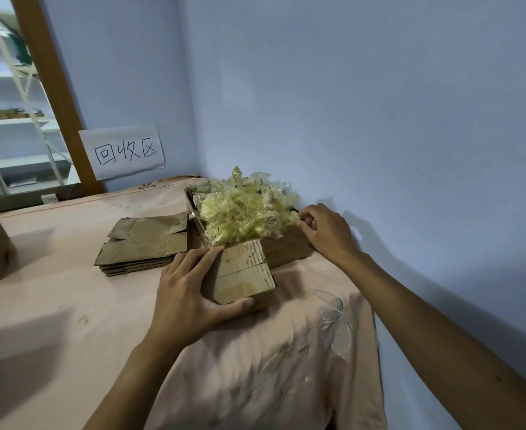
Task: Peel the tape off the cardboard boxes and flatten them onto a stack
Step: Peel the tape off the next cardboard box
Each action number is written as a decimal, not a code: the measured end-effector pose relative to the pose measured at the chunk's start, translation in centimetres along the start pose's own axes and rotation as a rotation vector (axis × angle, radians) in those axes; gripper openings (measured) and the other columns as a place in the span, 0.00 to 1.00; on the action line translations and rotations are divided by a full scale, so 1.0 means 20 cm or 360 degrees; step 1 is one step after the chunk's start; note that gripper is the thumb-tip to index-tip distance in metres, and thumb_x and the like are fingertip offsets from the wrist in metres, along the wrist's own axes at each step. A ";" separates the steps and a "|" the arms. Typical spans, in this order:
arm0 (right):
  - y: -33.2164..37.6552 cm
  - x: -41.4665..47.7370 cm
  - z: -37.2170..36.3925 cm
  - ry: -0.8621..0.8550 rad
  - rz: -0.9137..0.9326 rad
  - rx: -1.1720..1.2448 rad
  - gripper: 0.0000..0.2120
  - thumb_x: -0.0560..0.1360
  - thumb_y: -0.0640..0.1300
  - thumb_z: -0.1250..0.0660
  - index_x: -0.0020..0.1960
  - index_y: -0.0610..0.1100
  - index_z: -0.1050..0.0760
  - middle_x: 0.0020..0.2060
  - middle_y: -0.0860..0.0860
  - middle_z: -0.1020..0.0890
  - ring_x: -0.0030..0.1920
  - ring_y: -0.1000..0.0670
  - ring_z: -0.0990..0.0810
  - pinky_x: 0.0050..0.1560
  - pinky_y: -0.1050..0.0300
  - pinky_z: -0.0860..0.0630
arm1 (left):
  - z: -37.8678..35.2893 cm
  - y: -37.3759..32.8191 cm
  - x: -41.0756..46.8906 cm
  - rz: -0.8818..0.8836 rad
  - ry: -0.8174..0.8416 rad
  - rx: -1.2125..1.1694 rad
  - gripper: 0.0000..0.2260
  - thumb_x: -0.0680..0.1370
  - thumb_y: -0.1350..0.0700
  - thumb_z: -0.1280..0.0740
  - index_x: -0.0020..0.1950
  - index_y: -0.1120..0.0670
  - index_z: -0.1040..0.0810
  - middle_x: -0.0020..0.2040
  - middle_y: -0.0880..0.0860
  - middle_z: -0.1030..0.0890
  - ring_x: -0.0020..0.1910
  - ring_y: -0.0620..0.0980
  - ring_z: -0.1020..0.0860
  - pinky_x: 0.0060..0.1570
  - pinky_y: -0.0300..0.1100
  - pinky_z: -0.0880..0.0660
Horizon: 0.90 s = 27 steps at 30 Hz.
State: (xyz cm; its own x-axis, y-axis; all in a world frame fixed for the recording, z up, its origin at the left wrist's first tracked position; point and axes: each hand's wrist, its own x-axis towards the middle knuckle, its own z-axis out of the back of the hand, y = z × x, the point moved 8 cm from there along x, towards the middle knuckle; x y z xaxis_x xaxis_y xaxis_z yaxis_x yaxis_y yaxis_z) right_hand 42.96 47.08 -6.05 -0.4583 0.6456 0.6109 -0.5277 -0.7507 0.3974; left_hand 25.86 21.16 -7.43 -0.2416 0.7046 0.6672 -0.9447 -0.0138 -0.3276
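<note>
Cardboard stack (pixel 143 243) lies flattened already; left hand (pixel 187 293) grips a still-whole box (pixel 240 274); right hand (pixel 326 228) curls at the tape heap (pixel 246 209), hold unclear.

Pink flower-embroidered tablecloth (pixel 69 321), handwritten paper sign (pixel 122 152) on blue wall (pixel 379 103), brown wooden post (pixel 53 88), white shelving (pixel 13 122) behind.

flattened stack (pixel 143 243) left of box (pixel 240 274); tape heap (pixel 246 209) behind
</note>
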 end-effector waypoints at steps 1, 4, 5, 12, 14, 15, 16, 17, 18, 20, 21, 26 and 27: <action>0.00 -0.01 0.01 -0.0028 0.0022 -0.0005 0.08 0.79 0.50 0.28 0.55 0.49 0.19 0.44 0.54 0.20 0.42 0.50 0.20 0.46 0.47 0.21 | 0.00 0.00 0.00 -0.0001 0.0000 0.0001 0.45 0.63 0.22 0.30 0.71 0.49 0.23 0.63 0.45 0.22 0.62 0.49 0.26 0.63 0.51 0.29; -0.01 -0.03 0.08 -0.0174 0.0013 0.0002 0.11 0.77 0.48 0.26 0.56 0.48 0.24 0.40 0.55 0.20 0.39 0.48 0.20 0.43 0.47 0.21 | 0.00 0.00 0.00 -0.0005 0.0001 0.0000 0.45 0.63 0.22 0.30 0.71 0.48 0.23 0.63 0.45 0.22 0.62 0.49 0.26 0.62 0.51 0.29; -0.02 -0.03 0.10 -0.0214 0.0000 0.0018 0.12 0.77 0.48 0.26 0.56 0.48 0.25 0.39 0.55 0.20 0.38 0.48 0.20 0.42 0.47 0.22 | 0.00 0.00 0.00 -0.0006 -0.0001 -0.0002 0.45 0.63 0.22 0.30 0.71 0.48 0.23 0.63 0.45 0.22 0.62 0.49 0.26 0.62 0.51 0.29; 0.14 -0.08 0.23 -0.0237 0.0140 0.0154 0.13 0.77 0.49 0.26 0.58 0.48 0.24 0.38 0.56 0.20 0.38 0.52 0.21 0.45 0.53 0.24 | 0.01 0.00 0.00 -0.0014 -0.0018 -0.0002 0.44 0.63 0.22 0.30 0.71 0.49 0.23 0.62 0.45 0.22 0.62 0.48 0.25 0.62 0.51 0.29; 0.22 -0.12 0.25 -0.0191 0.0165 0.0232 0.14 0.77 0.51 0.26 0.58 0.49 0.24 0.38 0.56 0.20 0.39 0.53 0.21 0.46 0.55 0.26 | 0.01 0.00 0.00 0.0002 -0.0002 -0.0020 0.45 0.63 0.21 0.32 0.71 0.48 0.23 0.63 0.45 0.22 0.62 0.48 0.26 0.62 0.49 0.29; 0.26 -0.13 0.26 -0.0152 0.0174 0.0266 0.14 0.77 0.53 0.26 0.58 0.50 0.24 0.39 0.56 0.20 0.40 0.53 0.20 0.46 0.56 0.26 | 0.02 0.01 0.00 0.0011 0.0005 -0.0035 0.46 0.63 0.20 0.33 0.72 0.48 0.23 0.63 0.44 0.22 0.62 0.47 0.26 0.62 0.49 0.29; 0.30 -0.14 0.27 -0.0095 0.0176 0.0301 0.14 0.77 0.55 0.27 0.58 0.51 0.24 0.39 0.56 0.20 0.41 0.53 0.20 0.46 0.57 0.25 | 0.03 0.01 0.00 0.0023 0.0014 -0.0053 0.46 0.64 0.20 0.33 0.72 0.48 0.23 0.63 0.44 0.22 0.62 0.47 0.26 0.62 0.49 0.29; 0.34 -0.15 0.27 -0.0012 0.0168 0.0348 0.14 0.77 0.57 0.28 0.58 0.52 0.23 0.40 0.55 0.19 0.41 0.54 0.20 0.46 0.57 0.24 | 0.04 0.00 0.00 0.0035 0.0021 -0.0068 0.46 0.63 0.19 0.33 0.72 0.49 0.23 0.63 0.44 0.22 0.62 0.46 0.26 0.62 0.50 0.28; 0.37 -0.16 0.27 0.0100 0.0152 0.0411 0.13 0.78 0.58 0.29 0.57 0.52 0.22 0.41 0.55 0.19 0.42 0.54 0.20 0.46 0.57 0.24 | 0.05 0.00 -0.01 0.0047 0.0030 -0.0083 0.46 0.63 0.20 0.33 0.72 0.49 0.23 0.63 0.44 0.22 0.61 0.46 0.26 0.62 0.51 0.28; 0.45 -0.19 0.24 0.0377 0.0142 0.0563 0.13 0.78 0.59 0.31 0.57 0.54 0.19 0.42 0.56 0.18 0.42 0.56 0.21 0.48 0.56 0.23 | 0.09 0.00 -0.02 0.0064 0.0047 -0.0108 0.46 0.63 0.21 0.32 0.73 0.48 0.24 0.63 0.44 0.23 0.61 0.44 0.28 0.62 0.51 0.27; 0.50 -0.22 0.24 0.0504 0.0157 0.0618 0.14 0.78 0.60 0.31 0.60 0.55 0.19 0.42 0.56 0.18 0.42 0.57 0.21 0.48 0.56 0.23 | 0.12 0.00 -0.03 0.0068 0.0050 -0.0116 0.46 0.63 0.21 0.31 0.73 0.48 0.25 0.63 0.43 0.23 0.61 0.42 0.29 0.62 0.51 0.27; 0.76 -0.39 0.24 0.0863 0.0328 0.0657 0.31 0.75 0.63 0.29 0.76 0.64 0.33 0.50 0.59 0.17 0.46 0.56 0.18 0.52 0.55 0.19 | 0.38 0.05 -0.08 -0.0004 0.0011 0.0069 0.47 0.63 0.22 0.31 0.74 0.49 0.25 0.66 0.43 0.25 0.61 0.40 0.32 0.59 0.47 0.30; 0.81 -0.42 0.23 0.0889 0.0371 0.0608 0.35 0.74 0.65 0.28 0.77 0.66 0.37 0.52 0.60 0.18 0.46 0.57 0.17 0.53 0.55 0.19 | 0.43 0.07 -0.09 -0.0019 0.0008 0.0135 0.47 0.64 0.22 0.31 0.74 0.50 0.25 0.66 0.46 0.24 0.62 0.42 0.31 0.59 0.47 0.30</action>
State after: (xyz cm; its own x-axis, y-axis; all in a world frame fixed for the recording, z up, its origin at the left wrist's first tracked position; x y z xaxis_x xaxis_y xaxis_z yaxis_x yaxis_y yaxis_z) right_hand 41.62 28.83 -1.55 -0.8803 0.3611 0.3078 -0.1311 -0.8086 0.5736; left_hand 23.14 13.70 -3.29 -0.2293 0.7084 0.6676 -0.9630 -0.0653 -0.2614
